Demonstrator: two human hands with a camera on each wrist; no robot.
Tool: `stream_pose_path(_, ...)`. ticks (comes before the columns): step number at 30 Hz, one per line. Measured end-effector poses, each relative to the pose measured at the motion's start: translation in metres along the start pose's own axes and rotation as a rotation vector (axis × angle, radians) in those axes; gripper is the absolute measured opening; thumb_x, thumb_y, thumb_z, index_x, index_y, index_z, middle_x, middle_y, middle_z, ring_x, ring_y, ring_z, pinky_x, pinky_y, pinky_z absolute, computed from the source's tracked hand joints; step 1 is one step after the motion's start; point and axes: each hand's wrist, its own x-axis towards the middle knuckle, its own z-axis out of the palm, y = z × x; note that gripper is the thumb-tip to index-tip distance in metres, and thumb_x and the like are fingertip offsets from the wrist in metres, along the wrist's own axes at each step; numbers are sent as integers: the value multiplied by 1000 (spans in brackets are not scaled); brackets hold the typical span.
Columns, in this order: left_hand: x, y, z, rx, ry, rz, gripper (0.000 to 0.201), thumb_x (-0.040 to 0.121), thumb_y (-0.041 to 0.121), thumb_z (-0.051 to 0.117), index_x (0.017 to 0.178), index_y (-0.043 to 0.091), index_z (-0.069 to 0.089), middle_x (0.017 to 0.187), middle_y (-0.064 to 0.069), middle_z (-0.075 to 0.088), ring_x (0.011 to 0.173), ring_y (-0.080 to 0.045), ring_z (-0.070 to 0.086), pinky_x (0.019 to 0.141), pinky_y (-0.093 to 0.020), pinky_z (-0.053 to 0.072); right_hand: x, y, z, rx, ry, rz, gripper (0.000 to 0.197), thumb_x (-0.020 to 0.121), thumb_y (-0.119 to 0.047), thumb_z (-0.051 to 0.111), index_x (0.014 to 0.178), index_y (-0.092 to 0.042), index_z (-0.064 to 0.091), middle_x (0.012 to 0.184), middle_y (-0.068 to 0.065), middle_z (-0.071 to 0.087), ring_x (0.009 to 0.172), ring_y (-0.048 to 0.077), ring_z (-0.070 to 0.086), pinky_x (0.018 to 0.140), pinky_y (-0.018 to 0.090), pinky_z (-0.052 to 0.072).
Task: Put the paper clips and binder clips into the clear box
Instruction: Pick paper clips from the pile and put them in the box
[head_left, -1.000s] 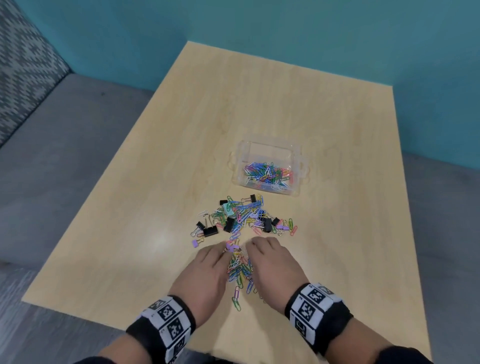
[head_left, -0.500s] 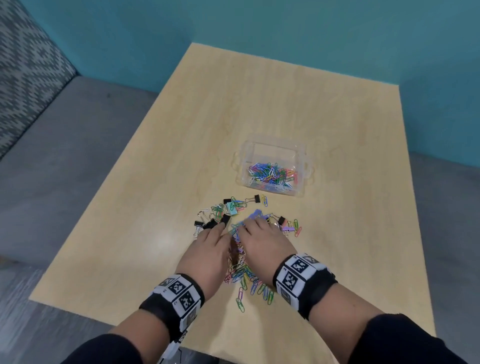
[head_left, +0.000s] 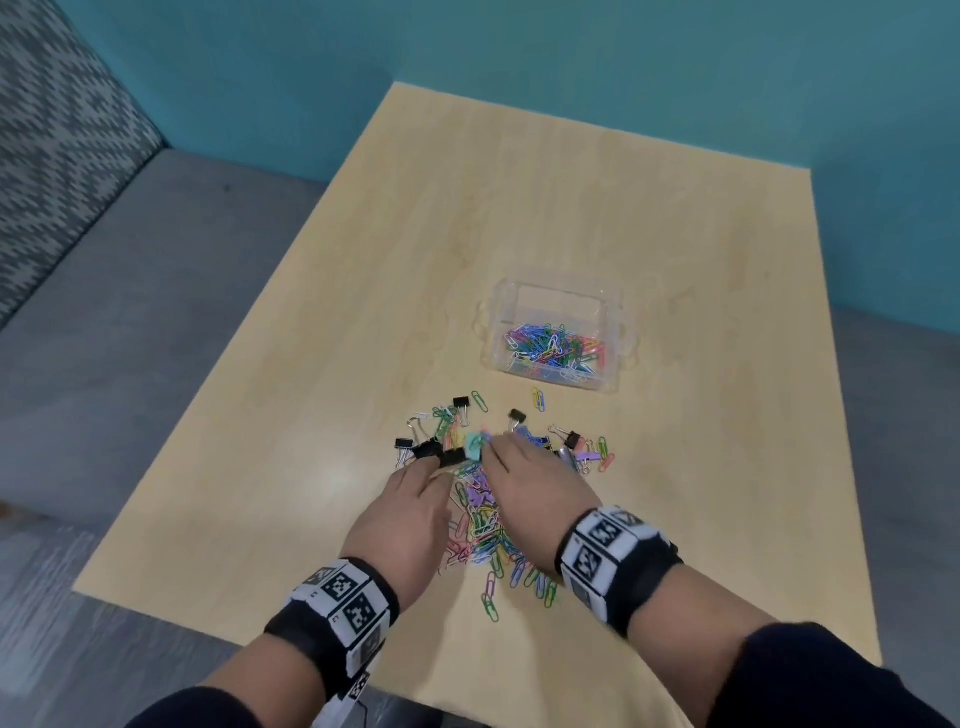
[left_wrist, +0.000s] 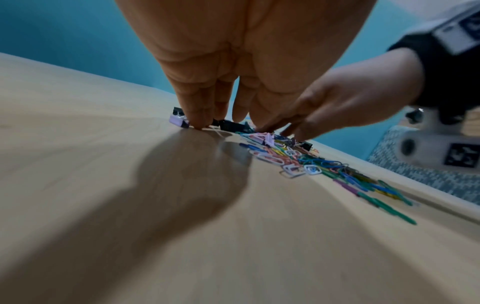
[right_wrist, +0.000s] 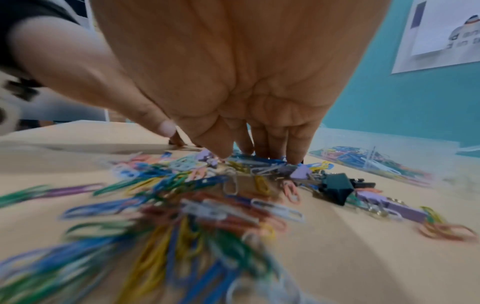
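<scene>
Near the clear box (head_left: 618, 317), flat open left hand (head_left: 405, 514) and right hand (head_left: 540, 493) press glossy wire paper clips (head_left: 483, 525) and black binder clips (head_left: 431, 449).

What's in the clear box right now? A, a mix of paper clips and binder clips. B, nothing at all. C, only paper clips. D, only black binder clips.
C: the clear box holds only coloured paper clips, while the black binder clips all lie on the table near the hands.
</scene>
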Motion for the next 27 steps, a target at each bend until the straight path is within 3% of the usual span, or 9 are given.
stream_pose_path(4, -9, -3, -4, 3, 28, 52, 40, 75, 8, 70, 114, 11, 60, 117, -7, 59, 97, -27, 58, 83, -32, 52, -36, 5, 13, 85, 94, -76, 50, 75, -4, 52, 125, -7, 50, 121, 10, 53, 115, 29, 50, 96, 38, 43)
stream_pose_path(8, -17, -1, 2, 85, -32, 162, 48, 73, 7, 68, 119, 11, 58, 121, -8, 58, 98, -29, 56, 80, -38, 53, -60, 7, 14, 221, 154, 12, 50, 78, -13, 32, 123, -11, 52, 119, 5, 56, 113, 26, 50, 91, 37, 48)
stream_pose_path(11, -9, -3, 8, 137, -99, 149, 46, 80, 16, 59, 126, 13, 53, 133, -9, 52, 107, -30, 52, 83, -41, 51, -50, 0, 22, 198, 117, 29, 56, 77, -7, 48, 133, -8, 44, 134, 11, 47, 125, 30, 42, 97, 42, 45)
stream_pose_path(14, 1, -4, 6, 134, -115, 88, 43, 84, 20, 46, 126, 12, 51, 133, -12, 51, 109, -33, 50, 84, -44, 50, -36, -5, 23, 121, 56, 25, 71, 73, -11, 64, 138, -5, 37, 141, 14, 38, 134, 34, 30, 101, 46, 40)
stream_pose_path(16, 2, -3, 0, 127, -106, 81, 43, 81, 16, 56, 123, 12, 53, 128, -12, 54, 106, -33, 52, 83, -44, 51, -39, -8, 21, 77, 22, 9, 68, 72, -13, 66, 135, -5, 40, 138, 13, 41, 133, 34, 31, 97, 45, 43)
stream_pose_path(19, -8, 1, -5, 126, -75, 124, 46, 76, 12, 64, 121, 13, 56, 118, -10, 57, 96, -33, 54, 75, -41, 53, -58, -7, 20, 123, 59, -66, 55, 74, -7, 56, 128, -9, 48, 128, 8, 49, 124, 31, 42, 91, 42, 48)
stream_pose_path(24, -24, 19, 3, 172, -59, 192, 52, 73, 15, 43, 124, 20, 52, 98, -5, 55, 77, -26, 48, 59, -36, 49, -70, -4, 26, 158, 127, 21, 56, 70, -7, 57, 125, -8, 52, 125, 8, 54, 111, 30, 50, 86, 39, 51)
stream_pose_path(27, -20, 28, 9, 242, -115, 180, 59, 65, 17, 62, 123, 22, 53, 88, -5, 51, 71, -25, 45, 52, -36, 42, -67, -16, 31, 100, 70, 1, 54, 75, -16, 38, 127, -8, 49, 129, 10, 51, 109, 32, 49, 80, 41, 51)
